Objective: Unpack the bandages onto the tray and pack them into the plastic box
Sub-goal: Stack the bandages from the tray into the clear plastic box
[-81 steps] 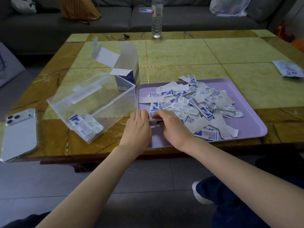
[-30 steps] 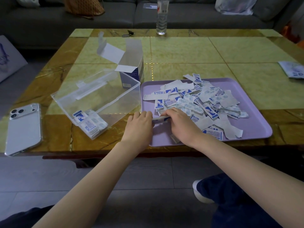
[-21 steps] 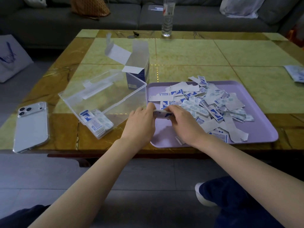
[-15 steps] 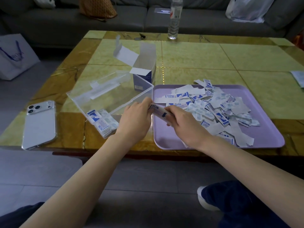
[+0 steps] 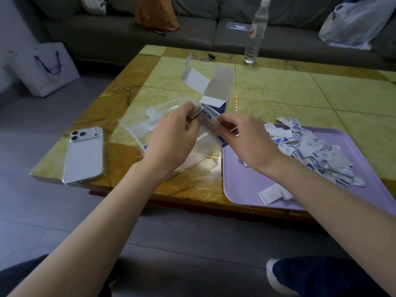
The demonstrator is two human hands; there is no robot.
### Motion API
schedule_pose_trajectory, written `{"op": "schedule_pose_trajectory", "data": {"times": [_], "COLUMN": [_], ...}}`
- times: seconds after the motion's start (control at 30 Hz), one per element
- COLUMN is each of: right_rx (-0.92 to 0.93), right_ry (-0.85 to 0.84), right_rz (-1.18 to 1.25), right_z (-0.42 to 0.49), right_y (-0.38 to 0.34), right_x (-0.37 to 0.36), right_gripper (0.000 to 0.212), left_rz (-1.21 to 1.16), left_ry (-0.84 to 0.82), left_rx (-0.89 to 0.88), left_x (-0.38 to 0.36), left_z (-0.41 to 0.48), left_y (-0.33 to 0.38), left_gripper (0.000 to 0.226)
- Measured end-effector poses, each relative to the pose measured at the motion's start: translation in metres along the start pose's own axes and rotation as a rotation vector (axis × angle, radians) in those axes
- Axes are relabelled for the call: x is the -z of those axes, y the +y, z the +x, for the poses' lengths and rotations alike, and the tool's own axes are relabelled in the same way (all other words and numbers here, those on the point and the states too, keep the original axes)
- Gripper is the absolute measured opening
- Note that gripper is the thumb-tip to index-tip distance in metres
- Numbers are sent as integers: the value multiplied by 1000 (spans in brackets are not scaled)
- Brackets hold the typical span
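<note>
The left hand (image 5: 171, 140) and right hand (image 5: 246, 138) pinch one stack of bandages (image 5: 209, 120) between curled fingers, its blue print unreadable, the plastic box (image 5: 204, 146) just beneath them.

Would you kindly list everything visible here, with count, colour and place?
table: one, yellow-green and brown, centre
tray: one, lilac, table's near right
loose bandages: many, white-blue, heaped on tray
bandage stack: one, white-blue, held over plastic box
plastic box: one, clear, left of tray
cardboard box: one, white-blue, open, behind plastic box
phone: one, white, table's near left
bottle: one, clear, table's far edge
sofa: one, grey, behind table
paper bag: one, white, floor at left
plastic bag: one, white, on sofa right
left hand: one, pinching bandage stack
right hand: one, pinching bandage stack
</note>
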State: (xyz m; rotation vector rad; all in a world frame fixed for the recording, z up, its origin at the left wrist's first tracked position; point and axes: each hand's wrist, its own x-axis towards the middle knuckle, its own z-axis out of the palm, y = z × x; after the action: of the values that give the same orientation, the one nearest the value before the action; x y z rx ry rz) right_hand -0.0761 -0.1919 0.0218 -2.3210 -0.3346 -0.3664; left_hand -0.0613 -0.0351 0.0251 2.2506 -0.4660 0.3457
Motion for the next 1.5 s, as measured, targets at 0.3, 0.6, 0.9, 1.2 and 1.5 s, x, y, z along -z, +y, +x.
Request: {"op": "schedule_pose_trajectory", "data": {"times": [0.3,0.6,0.9,1.2,1.5], "right_rx": [-92,-306,-340,-376,-367], "right_ry": [-98,-545,-771,-783,-753], "right_rz": [-158,-532,-721,-624,-584], "right_z": [59,94,96,98,98], "right_y": [-6,-6,-19,-10,-8], "right_x": [-38,-83,-102,-111,-114], "right_gripper": [21,30,21,30,16], "left_rz": [276,311,316,299,304], "left_ry": [159,54,33,31,29], "left_rx": [203,343,359,362,362], "left_x": [23,20,17,17,16], "left_z": [-31,-47,-51,-49,-48], "left_y": [-61,-72,-76,-78,-79], "left_gripper": [37,42,44,44,44]}}
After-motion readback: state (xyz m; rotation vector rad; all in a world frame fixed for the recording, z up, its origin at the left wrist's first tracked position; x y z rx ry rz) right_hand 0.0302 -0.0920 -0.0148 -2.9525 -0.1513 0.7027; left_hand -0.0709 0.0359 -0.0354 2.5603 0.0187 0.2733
